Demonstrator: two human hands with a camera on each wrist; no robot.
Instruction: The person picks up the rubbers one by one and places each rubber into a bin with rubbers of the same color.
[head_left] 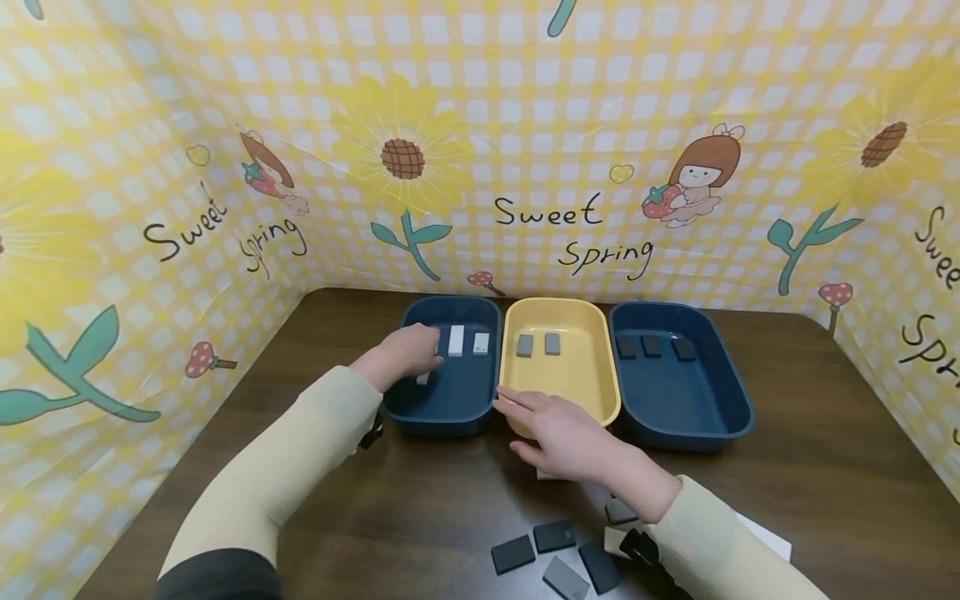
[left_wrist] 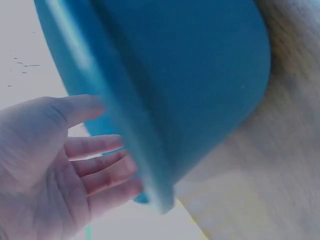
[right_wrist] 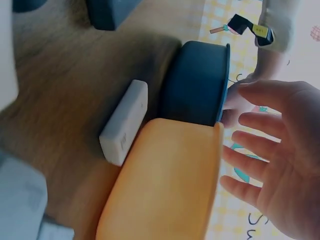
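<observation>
My left hand reaches over the left side of the left blue bin. In the left wrist view its thumb and fingers look apart and extended, the tips partly behind the rim. White blocks stand in that bin, including a long one and a shorter one; another white block shows beneath the hand. My right hand hovers by the front of the yellow bin, fingers spread and holding nothing. In the right wrist view, a white block lies on the table before that bin.
Grey blocks stand in the yellow bin. Black blocks stand in the right blue bin. On the table near me lie several loose black blocks and grey blocks, partly beneath my right forearm. Patterned cloth encloses the table.
</observation>
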